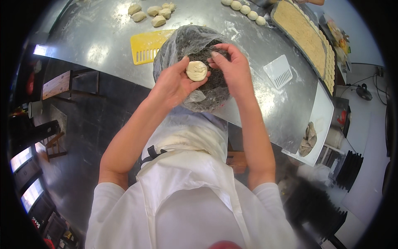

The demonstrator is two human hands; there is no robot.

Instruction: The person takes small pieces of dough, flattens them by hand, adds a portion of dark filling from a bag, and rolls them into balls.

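My left hand [177,81] holds a small round of pale dough [196,71] on its fingers, the thumb at its upper edge. The dough's top is creased. Below both hands is a rounded heap of dark, crumbly filling [214,81] in a clear plastic bag [189,34], close to the table's front edge. My right hand [231,63] is over the filling's right side, its thumb and fingers curled towards the dough. Whether a pinch of filling is between those fingertips cannot be told against the dark heap.
A yellow slotted scraper [146,43] lies left of the bag, a white slotted scraper [279,72] right. Dough lumps [158,21] and a row of dough balls [245,9] sit farther back on the metal table [102,28]. A crumb-filled tray [298,34] and a cloth [308,140] are at right.
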